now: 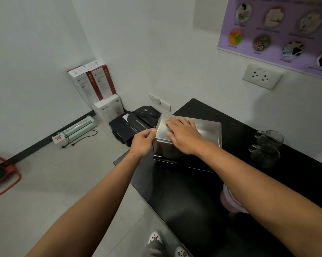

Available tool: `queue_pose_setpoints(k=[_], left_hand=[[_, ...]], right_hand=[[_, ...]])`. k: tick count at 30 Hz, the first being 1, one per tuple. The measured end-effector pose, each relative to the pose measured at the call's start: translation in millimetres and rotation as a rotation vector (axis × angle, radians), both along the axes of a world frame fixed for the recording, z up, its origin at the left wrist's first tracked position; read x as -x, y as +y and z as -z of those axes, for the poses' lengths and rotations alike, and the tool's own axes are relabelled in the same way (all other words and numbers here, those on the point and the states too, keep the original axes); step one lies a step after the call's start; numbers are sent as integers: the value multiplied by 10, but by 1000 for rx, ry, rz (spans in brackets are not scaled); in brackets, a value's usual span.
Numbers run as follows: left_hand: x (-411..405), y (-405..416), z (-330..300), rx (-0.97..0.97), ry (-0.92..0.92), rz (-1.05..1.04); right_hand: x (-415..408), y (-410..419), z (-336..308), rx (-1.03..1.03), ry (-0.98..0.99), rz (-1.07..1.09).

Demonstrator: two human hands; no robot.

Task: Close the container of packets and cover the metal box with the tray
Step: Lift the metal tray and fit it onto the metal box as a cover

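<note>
Hands meet on a brushed stainless-steel rectangular box (176, 151) standing on the black glossy countertop (193, 201) at centre frame. On top of the box lies a flat silver metal tray (206, 127), turned slightly askew so its far corner juts past the box edge. The right hand (184, 136) lies palm down on the tray with fingers spread flat, pressing rather than gripping. The left hand (143, 143) pinches the tray's near-left edge between thumb and curled fingers.

A pink-and-white round plastic container (230, 199) sits at lower right on the counter, mostly hidden behind the right forearm; whether its lid is on cannot be told. Two clear textured glass mugs (267, 147) stand at the right edge of the counter.

On the floor left of the counter sits a black paper shredder (143, 119), its lettering too small to read. Three white-and-red cardboard boxes (95, 84) lean in the corner at upper left, their print illegible. A white laminator (76, 128) with a black cord lies along the skirting. A purple poster (278, 28) with round pictures fills the upper right; its captions are blurred
</note>
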State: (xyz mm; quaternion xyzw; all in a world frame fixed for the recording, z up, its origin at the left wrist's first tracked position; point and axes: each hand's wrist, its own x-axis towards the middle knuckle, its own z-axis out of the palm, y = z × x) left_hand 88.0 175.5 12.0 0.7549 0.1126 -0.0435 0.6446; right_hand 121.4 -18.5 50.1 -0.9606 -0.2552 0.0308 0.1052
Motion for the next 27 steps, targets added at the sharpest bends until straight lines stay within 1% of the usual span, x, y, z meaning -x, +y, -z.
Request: queue_pose_setpoints(k=[5, 9, 11, 13, 16, 18, 21, 24, 27], left_hand=[[-38, -5, -71, -103, -12, 14], [-85, -77, -166, -289, -101, 20], [-90, -142, -267, -399, -206, 81], [-109, -218, -319, -549, -307, 170], [-178, -339, -393, -725, -352, 314], [-245, -417, -409, -828, -377, 398], [-316, -505, -387, -922, -395, 457], [-330, -533, -304, -1008, -414, 473], [-339, -521, -249, -1040, -423, 470]], right_hand=[[-30, -101, -65, -103, 47, -39], [-16, -320, -84, -164, 69, 6], [-7, -470, -90, -158, 58, 37], [11, -628, -95, -144, 47, 76], [36, -848, -65, -119, 18, 134], [43, -967, -20, -108, 33, 190], [52, -1053, 71, -124, 69, 254], [59, -1055, 159, -144, 77, 265], [66, -1052, 181, -153, 60, 274]])
